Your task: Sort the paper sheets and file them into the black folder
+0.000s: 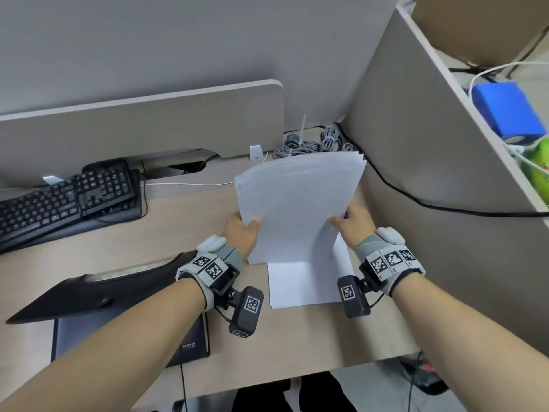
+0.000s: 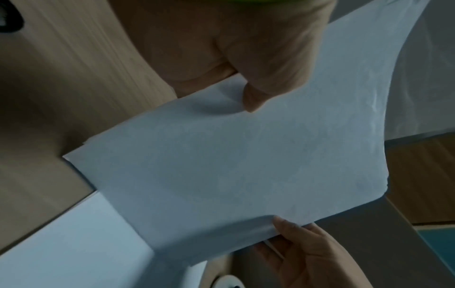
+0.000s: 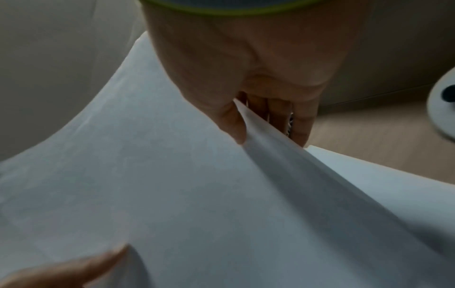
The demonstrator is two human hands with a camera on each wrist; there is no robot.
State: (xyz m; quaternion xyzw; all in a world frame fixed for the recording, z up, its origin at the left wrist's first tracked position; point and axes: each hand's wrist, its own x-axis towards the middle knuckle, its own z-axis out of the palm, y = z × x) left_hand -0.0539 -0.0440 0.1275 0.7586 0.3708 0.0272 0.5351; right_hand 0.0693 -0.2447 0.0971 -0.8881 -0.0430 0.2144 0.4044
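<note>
A stack of white paper sheets [image 1: 300, 200] stands upright on its lower edge over the desk, held from both sides. My left hand [image 1: 242, 230] pinches its left edge, thumb in front. My right hand [image 1: 355, 223] pinches its right edge, thumb on the front and fingers [image 3: 280, 115] behind. A single white sheet [image 1: 303, 285] lies flat on the desk under the stack. The black folder [image 1: 98, 292] lies open at the lower left, partly under my left forearm. In the wrist views the sheets [image 2: 234, 165] [image 3: 172, 194] fill most of the picture.
A black keyboard [image 1: 65, 200] sits at the left rear. Coiled grey cables [image 1: 315, 142] lie at the back, and a black cable [image 1: 416, 200] runs right along a beige partition [image 1: 430, 173]. A low divider [image 1: 142, 126] closes the rear.
</note>
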